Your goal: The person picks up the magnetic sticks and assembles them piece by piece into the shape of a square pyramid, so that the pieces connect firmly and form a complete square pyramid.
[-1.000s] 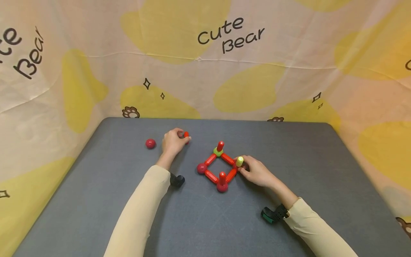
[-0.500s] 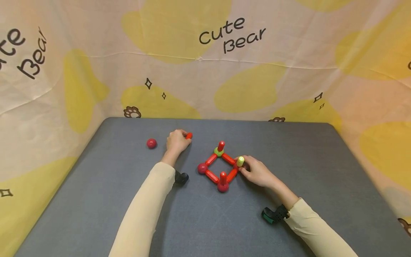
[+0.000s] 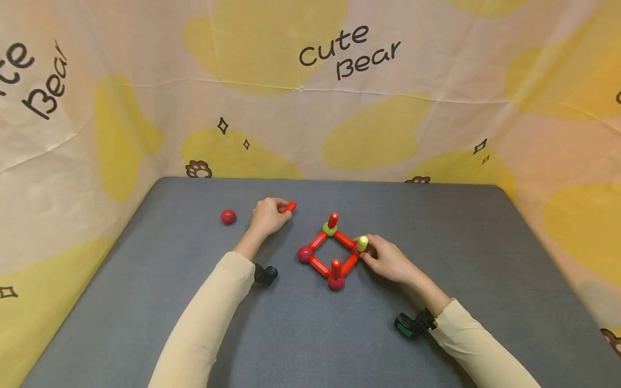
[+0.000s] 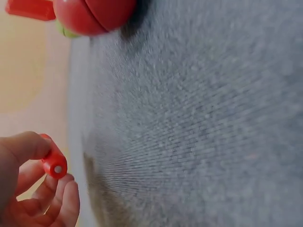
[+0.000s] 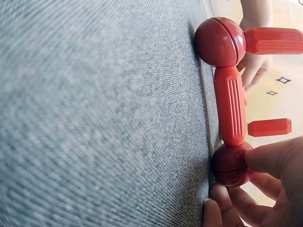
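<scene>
Pinched between thumb and fingers of my left hand is a red magnetic rod, its round metal tip showing in the left wrist view. On the table lies a diamond frame of red rods joined by balls. Upright red rods stand on the green ball at the back and on the front red ball. The left corner ball carries no upright. My right hand grips the right corner ball, from which a yellow-green rod stands up.
A loose red ball lies left of my left hand. The grey table ends at a patterned cloth backdrop behind. Black wrist cameras sit on both wrists, the right one near the table surface.
My left hand has shifted slightly right and turned the red rod from nearly upright to a slanting position. The right hand and the frame have stayed in place.
</scene>
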A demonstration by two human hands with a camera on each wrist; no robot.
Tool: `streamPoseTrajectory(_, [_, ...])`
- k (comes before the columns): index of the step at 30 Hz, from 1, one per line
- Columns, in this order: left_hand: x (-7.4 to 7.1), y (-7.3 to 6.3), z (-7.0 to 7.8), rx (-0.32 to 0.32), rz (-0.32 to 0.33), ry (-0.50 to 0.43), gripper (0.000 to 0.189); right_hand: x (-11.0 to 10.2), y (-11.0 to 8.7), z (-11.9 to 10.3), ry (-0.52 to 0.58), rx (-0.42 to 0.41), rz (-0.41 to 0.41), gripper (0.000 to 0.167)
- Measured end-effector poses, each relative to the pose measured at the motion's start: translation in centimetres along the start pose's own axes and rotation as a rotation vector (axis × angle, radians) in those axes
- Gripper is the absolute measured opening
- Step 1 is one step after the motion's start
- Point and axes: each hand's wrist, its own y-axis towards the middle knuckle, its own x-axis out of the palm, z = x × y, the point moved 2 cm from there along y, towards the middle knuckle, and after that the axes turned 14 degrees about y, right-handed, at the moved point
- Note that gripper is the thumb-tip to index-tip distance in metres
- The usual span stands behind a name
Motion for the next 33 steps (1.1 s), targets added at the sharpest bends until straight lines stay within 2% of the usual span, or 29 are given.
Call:
streamPoseTrajectory(16, [-1.2,-3.8,1.8,0.192,-0.004,-0.211,0.028,0.0,-0.1,-0.1,-0.012,-0.019,0.022,0.024])
streamPoseTrajectory(21, [-1.1,-5.0,2.0,0.251,-0.02,-0.227,0.029,0.0,-0.1,-0.1,-0.007,-0.013,0.018,0.024])
streamPoseTrajectory(33, [-0.7,-7.1,2.1,0.34,-0.048,-0.308,0.021,0.1,-0.1,0.0,-0.003,-0.022,0.019,0.027])
